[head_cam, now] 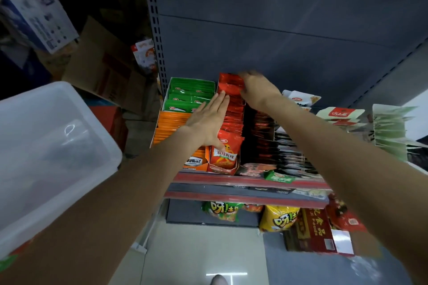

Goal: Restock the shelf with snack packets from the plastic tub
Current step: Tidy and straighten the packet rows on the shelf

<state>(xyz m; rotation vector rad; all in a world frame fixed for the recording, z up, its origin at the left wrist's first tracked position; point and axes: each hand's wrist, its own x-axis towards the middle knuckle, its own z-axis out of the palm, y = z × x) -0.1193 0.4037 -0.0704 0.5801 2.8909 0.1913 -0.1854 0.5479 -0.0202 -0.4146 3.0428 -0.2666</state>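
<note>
Flanking red 麻辣 packets (pixel 231 109): left hand (pixel 208 120) flat, spread; right hand (pixel 257 90) pinching rear packets.

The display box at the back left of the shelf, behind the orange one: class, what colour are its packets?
Green packets, seen in the head view.

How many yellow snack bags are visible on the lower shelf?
1: a yellow snack bag hangs under the red shelf edge, right of a green bag. Others may be hidden behind.
</note>
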